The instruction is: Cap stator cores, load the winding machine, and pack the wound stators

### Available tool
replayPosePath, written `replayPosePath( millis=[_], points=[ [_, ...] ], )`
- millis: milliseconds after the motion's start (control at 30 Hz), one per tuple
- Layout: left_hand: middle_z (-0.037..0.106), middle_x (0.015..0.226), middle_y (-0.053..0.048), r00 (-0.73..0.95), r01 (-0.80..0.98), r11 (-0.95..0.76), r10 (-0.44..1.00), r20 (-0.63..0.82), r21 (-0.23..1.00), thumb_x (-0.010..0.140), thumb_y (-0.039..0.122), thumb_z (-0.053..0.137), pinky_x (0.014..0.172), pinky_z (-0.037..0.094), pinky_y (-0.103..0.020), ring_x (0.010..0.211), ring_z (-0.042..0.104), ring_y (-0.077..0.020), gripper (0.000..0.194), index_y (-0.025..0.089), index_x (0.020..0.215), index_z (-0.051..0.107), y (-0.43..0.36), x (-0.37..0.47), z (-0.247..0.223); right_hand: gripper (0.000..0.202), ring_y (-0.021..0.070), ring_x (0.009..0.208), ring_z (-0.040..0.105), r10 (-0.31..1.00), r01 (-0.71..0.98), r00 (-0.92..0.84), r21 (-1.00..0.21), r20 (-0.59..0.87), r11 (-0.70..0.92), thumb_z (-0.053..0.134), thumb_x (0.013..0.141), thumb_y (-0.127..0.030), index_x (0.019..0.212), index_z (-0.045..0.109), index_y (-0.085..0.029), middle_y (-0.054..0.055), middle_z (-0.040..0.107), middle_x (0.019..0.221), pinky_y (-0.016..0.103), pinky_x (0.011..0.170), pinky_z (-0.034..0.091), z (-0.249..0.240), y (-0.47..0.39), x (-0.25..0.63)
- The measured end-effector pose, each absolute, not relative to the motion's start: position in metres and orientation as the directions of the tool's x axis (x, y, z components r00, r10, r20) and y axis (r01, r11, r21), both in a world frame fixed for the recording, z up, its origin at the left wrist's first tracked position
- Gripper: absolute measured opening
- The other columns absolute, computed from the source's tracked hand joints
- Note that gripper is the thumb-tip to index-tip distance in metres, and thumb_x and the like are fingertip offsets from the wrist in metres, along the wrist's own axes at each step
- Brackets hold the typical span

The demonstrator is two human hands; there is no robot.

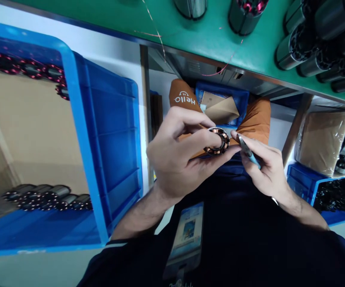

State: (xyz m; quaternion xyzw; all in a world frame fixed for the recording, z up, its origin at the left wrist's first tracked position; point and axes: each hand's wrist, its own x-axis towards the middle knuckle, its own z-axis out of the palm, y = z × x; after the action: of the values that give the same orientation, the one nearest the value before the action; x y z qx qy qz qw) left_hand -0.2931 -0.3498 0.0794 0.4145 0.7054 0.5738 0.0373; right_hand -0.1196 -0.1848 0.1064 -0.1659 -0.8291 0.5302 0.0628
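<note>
A round motor stator (224,137) with copper windings and a dark core is gripped by my left hand (178,153). One finger presses into its central opening, and the thumb runs along its lower side. My right hand (265,163) is closed on a small tool (250,153) with a metal tip and a light blue handle; its exact kind cannot be made out. The tool's tip is just right of the stator, near the left thumb's end. Both hands are above my lap, and the left fingers hide part of the stator.
A green-topped bench (148,20) bears dark metal cylinders (247,18) and loose wire ends. On the left stands a blue crate (85,139) with cardboard and rows of stators. A blue bin (244,95) with cardboard sits between my knees. More parts fill a blue crate (304,181) at right.
</note>
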Motion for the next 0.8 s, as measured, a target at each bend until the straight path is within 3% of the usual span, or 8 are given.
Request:
replayPosePath(
  millis=[133,233,333,467,600,800],
  points=[
    [0.074,0.106,-0.002,-0.717,0.480,0.033,0.590,0.371,0.877,0.086,0.048,0.110,0.078,0.067,-0.035,0.095,0.075,-0.0207,0.035,0.029,0.096,0.082,-0.346,-0.290,0.055,0.034,0.0251,0.113,0.089,0.441,0.332,-0.883,-0.879,-0.162,0.342,0.076,0.109,-0.030,0.139,0.090,-0.023,0.006,0.092,0.133,0.040,0.107,0.073,0.079,-0.180,-0.127],
    [0.076,0.108,-0.003,-0.797,0.234,-0.048,0.563,0.220,0.971,0.095,0.054,0.102,0.079,0.070,-0.032,0.099,0.079,-0.0199,0.036,0.026,0.101,0.081,-0.343,-0.284,0.040,0.047,0.0248,0.099,0.085,0.457,0.376,-0.873,-0.834,-0.172,0.403,0.071,0.105,-0.029,0.150,0.085,-0.022,0.007,0.091,0.122,0.044,0.097,0.073,0.065,-0.167,-0.126],
    [0.079,0.106,-0.003,-0.823,-0.132,-0.146,0.568,-0.027,0.980,0.102,0.060,0.095,0.080,0.074,-0.030,0.091,0.081,-0.0169,0.039,0.024,0.103,0.078,-0.336,-0.279,0.041,0.069,0.0249,0.090,0.073,0.412,0.333,-0.908,-0.735,-0.079,0.591,0.069,0.095,-0.027,0.164,0.076,-0.027,0.006,0.081,0.105,0.047,0.087,0.070,0.064,-0.152,-0.123],
    [0.081,0.098,0.000,-0.753,-0.437,-0.152,0.601,-0.268,0.886,0.092,0.069,0.100,0.083,0.076,-0.031,0.086,0.085,-0.0171,0.052,0.024,0.100,0.076,-0.320,-0.277,0.061,0.065,0.0248,0.090,0.067,0.356,0.191,-0.919,-0.597,0.171,0.779,0.070,0.097,-0.028,0.162,0.077,-0.030,0.006,0.070,0.100,0.046,0.085,0.066,0.071,-0.144,-0.122],
    [0.082,0.099,0.001,-0.673,-0.537,-0.187,0.683,-0.284,0.822,0.089,0.074,0.101,0.089,0.077,-0.032,0.094,0.087,-0.0189,0.056,0.024,0.097,0.076,-0.299,-0.275,0.079,0.059,0.0257,0.089,0.066,0.314,0.128,-0.885,-0.467,0.344,0.875,0.071,0.103,-0.035,0.162,0.075,-0.036,0.006,0.069,0.100,0.044,0.078,0.063,0.080,-0.143,-0.123],
    [0.079,0.096,0.000,-0.639,-0.585,-0.239,0.725,-0.258,0.775,0.088,0.071,0.102,0.096,0.077,-0.036,0.097,0.084,-0.0192,0.053,0.024,0.094,0.080,-0.280,-0.266,0.086,0.055,0.0300,0.097,0.068,0.411,0.283,-0.873,-0.411,0.264,0.866,0.073,0.109,-0.050,0.163,0.071,-0.044,0.009,0.072,0.109,0.051,0.086,0.066,0.093,-0.139,-0.113]
  ],
)
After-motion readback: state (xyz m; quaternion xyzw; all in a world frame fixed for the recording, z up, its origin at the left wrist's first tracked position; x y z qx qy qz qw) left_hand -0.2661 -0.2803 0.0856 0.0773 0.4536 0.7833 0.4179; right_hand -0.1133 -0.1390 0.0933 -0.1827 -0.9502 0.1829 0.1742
